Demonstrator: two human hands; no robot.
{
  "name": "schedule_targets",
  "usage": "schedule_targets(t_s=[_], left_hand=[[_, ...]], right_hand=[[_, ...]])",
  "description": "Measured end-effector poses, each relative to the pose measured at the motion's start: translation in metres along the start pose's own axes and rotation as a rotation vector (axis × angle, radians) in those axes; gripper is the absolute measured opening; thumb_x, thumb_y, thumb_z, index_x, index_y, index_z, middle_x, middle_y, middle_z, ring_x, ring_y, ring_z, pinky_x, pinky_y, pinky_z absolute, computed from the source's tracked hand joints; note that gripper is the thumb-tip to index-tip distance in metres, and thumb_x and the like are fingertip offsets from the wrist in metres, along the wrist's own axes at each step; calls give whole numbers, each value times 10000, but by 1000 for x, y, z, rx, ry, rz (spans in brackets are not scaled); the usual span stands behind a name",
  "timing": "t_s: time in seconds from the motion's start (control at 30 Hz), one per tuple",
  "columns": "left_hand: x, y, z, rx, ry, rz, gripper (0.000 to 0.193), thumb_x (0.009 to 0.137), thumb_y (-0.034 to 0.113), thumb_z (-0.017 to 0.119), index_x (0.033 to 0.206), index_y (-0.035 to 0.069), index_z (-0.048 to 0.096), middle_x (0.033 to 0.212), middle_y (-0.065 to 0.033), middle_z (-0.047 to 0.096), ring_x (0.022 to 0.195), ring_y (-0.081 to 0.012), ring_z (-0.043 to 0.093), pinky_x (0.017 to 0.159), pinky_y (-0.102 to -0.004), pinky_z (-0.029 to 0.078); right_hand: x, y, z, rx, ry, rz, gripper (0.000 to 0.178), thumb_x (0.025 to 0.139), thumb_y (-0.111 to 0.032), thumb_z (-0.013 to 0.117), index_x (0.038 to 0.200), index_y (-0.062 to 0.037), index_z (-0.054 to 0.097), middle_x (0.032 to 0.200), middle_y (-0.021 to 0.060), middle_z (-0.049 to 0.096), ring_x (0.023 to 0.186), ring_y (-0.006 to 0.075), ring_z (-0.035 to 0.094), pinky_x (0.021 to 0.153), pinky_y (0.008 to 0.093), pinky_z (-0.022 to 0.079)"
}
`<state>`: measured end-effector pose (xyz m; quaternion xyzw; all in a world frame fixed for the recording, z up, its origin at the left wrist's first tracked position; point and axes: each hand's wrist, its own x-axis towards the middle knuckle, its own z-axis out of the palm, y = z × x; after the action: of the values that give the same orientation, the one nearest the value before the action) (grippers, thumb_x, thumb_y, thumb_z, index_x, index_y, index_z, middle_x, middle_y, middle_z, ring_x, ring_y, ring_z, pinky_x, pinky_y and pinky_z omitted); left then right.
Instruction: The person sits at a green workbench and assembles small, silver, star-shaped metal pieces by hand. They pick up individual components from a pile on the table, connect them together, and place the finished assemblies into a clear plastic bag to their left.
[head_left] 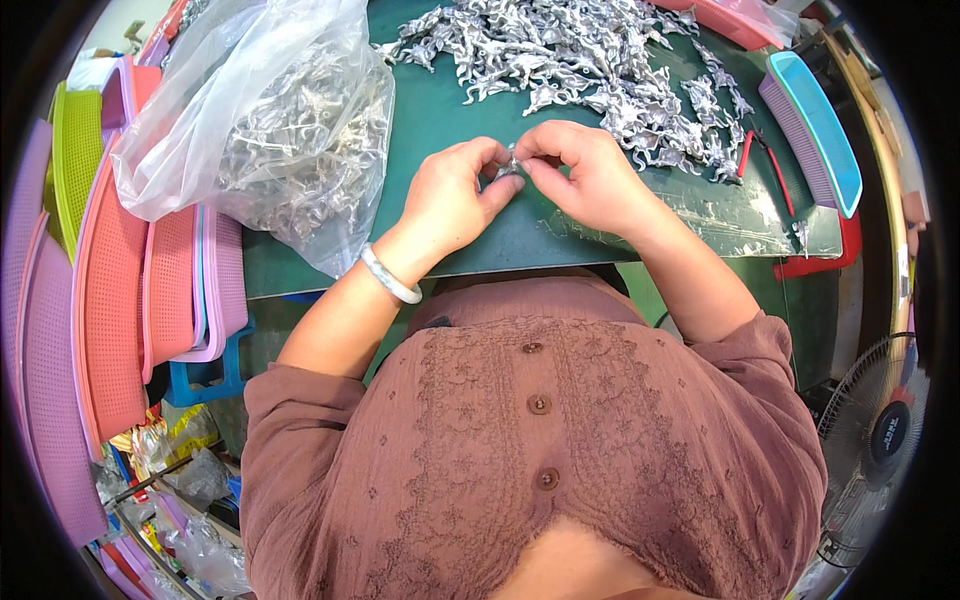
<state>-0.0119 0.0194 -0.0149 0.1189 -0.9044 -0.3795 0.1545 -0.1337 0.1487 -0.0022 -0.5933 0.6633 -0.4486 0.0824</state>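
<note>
My left hand [450, 198] and my right hand [588, 178] meet over the near part of the green table. Both are closed, with fingertips pinching one small silver metal casting [510, 167] between them. Fingers cover most of it, so its full shape is hidden. Beyond my hands lies a wide heap of similar silver castings [570, 50] with thin curled ends. On the left, close to my left forearm, a clear plastic bag [160, 150] bulges with more such pieces. Red-handled pliers [770, 165] lie to the right of the heap.
Stacked perforated plastic baskets [110, 310] in pink, purple and green crowd the left side. A blue and purple basket [815, 130] stands at the table's right edge. One loose casting [800, 235] lies at the right corner. A fan [880, 440] stands at the lower right.
</note>
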Motion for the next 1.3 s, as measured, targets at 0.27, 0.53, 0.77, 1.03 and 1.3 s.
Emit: schedule_targets(t_s=[0.27, 0.53, 0.77, 1.03, 1.3], left_hand=[[1, -9, -1, -319, -26, -171, 105, 790, 75, 576, 887, 39, 596, 725, 17, 592, 613, -32, 477, 546, -191, 402], [0, 8, 15, 267, -42, 40, 455, 645, 352, 729, 949, 56, 562, 848, -96, 560, 742, -256, 579, 641, -346, 473], [3, 16, 20, 428, -100, 103, 361, 688, 295, 687, 945, 66, 580, 788, -109, 563, 722, -313, 573, 630, -395, 465], [9, -3, 5, -872, -127, -470, 208, 847, 185, 563, 937, -3, 566, 707, -30, 588, 482, -58, 455, 430, -179, 359], [-2, 4, 4, -1374, -157, -497, 235, 887, 213, 494, 1007, 16, 536, 819, -58, 591, 503, -74, 461, 419, -186, 362]], right_hand=[[-1, 10, -3, 173, 82, 132, 180, 812, -20, 517, 980, 3, 577, 801, 76, 617, 707, 105, 578, 641, 244, 471], [-9, 18, -1, 450, -14, 371, 211, 837, -4, 464, 1029, 3, 553, 853, 81, 614, 802, 122, 580, 724, 255, 478], [-9, 18, -10, 397, 75, 342, 199, 843, 7, 443, 1003, 18, 561, 897, 71, 607, 847, 125, 575, 767, 260, 470], [-10, 27, -20, 340, 178, 335, 203, 845, -14, 462, 1018, 13, 564, 898, 58, 613, 834, 115, 572, 762, 246, 455], [-7, 11, -17, 754, 29, 398, 221, 847, -92, 520, 1041, 8, 550, 862, 69, 616, 737, 96, 556, 675, 233, 458]])
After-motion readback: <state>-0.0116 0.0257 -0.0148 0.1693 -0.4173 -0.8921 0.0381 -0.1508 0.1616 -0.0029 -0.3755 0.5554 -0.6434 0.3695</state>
